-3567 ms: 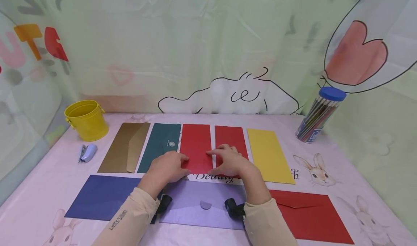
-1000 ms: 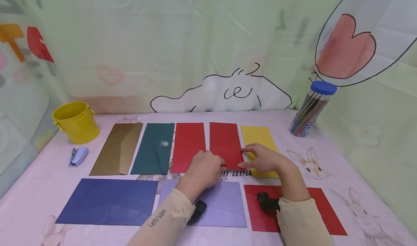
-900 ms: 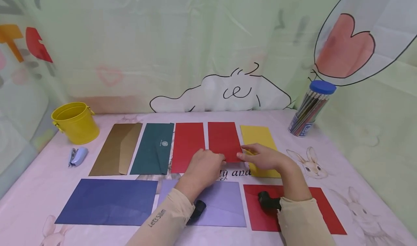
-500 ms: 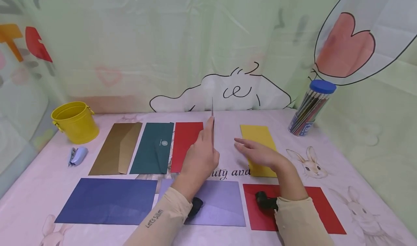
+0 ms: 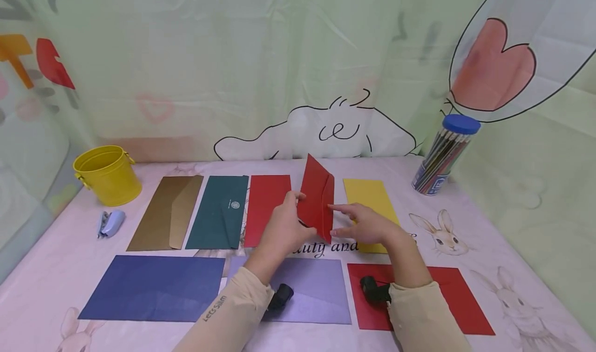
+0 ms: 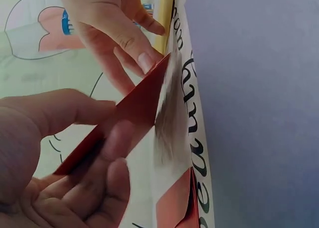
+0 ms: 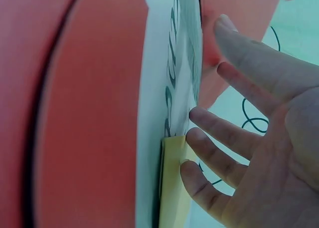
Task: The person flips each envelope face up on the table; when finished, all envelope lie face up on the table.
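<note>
My left hand [image 5: 281, 230] pinches a red envelope [image 5: 316, 199] by its left edge, between thumb and fingers. The envelope stands tilted up off the table, its flap side facing me and to the right. Close to its right edge is my right hand [image 5: 368, 225], fingers straight and spread; whether the fingertips touch the paper is hard to tell. In the left wrist view, the dark red envelope [image 6: 142, 98] slants between both hands. The right wrist view has the right hand [image 7: 264, 133] with extended fingers beside the red paper [image 7: 239, 18].
Brown [image 5: 165, 215], green [image 5: 218, 212], red [image 5: 265, 202] and yellow [image 5: 370, 199] envelopes lie in the back row. Blue [image 5: 153, 287], lilac [image 5: 321, 290] and red [image 5: 465, 305] ones lie in front. A yellow bucket [image 5: 109, 178], stapler [image 5: 110, 223] and pencil tub [image 5: 442, 158] stand around them.
The red envelope, flat on the table a second ago, has been lifted by the left hand, stood on edge and turned so its flap side shows. The right hand let go, then moved back to its edge.
</note>
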`<state>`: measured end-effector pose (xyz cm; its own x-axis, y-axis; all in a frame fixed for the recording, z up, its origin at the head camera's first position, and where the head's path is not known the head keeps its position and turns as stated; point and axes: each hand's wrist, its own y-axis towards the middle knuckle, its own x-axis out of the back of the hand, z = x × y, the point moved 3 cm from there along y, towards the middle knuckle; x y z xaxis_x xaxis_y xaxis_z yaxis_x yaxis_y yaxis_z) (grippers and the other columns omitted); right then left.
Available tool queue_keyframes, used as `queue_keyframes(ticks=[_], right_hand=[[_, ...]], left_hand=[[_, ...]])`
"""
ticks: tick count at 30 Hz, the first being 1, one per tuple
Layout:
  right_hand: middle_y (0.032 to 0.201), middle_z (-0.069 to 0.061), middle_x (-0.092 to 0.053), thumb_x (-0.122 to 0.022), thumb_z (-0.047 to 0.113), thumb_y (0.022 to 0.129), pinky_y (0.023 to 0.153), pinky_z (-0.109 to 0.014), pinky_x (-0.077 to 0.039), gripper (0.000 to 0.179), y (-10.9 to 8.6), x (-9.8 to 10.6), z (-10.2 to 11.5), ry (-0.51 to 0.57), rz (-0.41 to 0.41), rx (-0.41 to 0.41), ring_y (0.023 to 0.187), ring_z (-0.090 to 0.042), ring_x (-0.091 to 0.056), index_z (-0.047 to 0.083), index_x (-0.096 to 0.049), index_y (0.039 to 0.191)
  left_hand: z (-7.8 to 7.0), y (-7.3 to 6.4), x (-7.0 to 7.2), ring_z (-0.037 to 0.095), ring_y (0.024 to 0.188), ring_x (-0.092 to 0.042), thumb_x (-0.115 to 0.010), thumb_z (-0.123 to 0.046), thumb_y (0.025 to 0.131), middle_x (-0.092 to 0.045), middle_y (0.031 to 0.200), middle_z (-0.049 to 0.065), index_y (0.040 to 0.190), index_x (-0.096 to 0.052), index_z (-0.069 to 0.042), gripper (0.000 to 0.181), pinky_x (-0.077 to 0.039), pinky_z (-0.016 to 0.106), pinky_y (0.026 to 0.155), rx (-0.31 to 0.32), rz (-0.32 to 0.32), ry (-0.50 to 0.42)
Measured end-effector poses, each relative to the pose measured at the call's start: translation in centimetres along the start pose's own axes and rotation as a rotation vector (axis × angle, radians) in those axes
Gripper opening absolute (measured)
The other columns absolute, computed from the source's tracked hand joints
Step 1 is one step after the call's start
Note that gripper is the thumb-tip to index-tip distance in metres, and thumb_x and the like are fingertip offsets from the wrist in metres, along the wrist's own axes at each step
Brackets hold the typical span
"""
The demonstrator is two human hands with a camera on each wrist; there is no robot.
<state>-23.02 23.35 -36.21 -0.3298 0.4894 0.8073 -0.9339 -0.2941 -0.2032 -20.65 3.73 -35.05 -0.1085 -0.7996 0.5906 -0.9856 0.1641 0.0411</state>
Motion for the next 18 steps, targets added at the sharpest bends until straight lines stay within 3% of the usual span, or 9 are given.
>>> queue_keyframes(ticks=[9, 14, 18], right_hand=[[0.145, -0.024, -0.043, -0.083, 0.027, 0.083, 0.099, -0.061, -0.044, 0.072, -0.2, -0.1, 0.1, -0.059, 0.003, -0.027, 0.134, -0.045, -0.038, 0.015, -0.053, 0.148], [0.144, -0.023, -0.044, -0.082, 0.025, 0.083, 0.101, -0.063, -0.04, 0.069, -0.3, -0.1, 0.2, -0.083, 0.018, -0.007, 0.134, -0.046, -0.036, 0.012, -0.056, 0.145], [0.143, -0.023, -0.045, -0.082, 0.023, 0.082, 0.101, -0.061, -0.042, 0.067, -0.4, -0.1, 0.2, -0.099, 0.029, 0.002, 0.134, -0.046, -0.036, 0.01, -0.058, 0.143]], left_hand=[[0.8, 0.1, -0.6, 0.03, 0.096, -0.067, -0.085, -0.032, 0.078, -0.067, 0.112, 0.013, 0.149, -0.046, -0.012, 0.083, -0.058, 0.048, 0.079, 0.059, 0.118, 0.266], [1.1, -0.1, -0.8, 0.031, 0.1, -0.065, -0.083, -0.04, 0.079, -0.066, 0.117, 0.012, 0.145, -0.053, -0.015, 0.077, -0.055, 0.052, 0.082, 0.05, 0.152, 0.404], [1.4, -0.3, -1.0, 0.03, 0.103, -0.065, -0.081, -0.044, 0.08, -0.067, 0.118, 0.01, 0.143, -0.056, -0.016, 0.073, -0.053, 0.052, 0.084, 0.04, 0.165, 0.457]])
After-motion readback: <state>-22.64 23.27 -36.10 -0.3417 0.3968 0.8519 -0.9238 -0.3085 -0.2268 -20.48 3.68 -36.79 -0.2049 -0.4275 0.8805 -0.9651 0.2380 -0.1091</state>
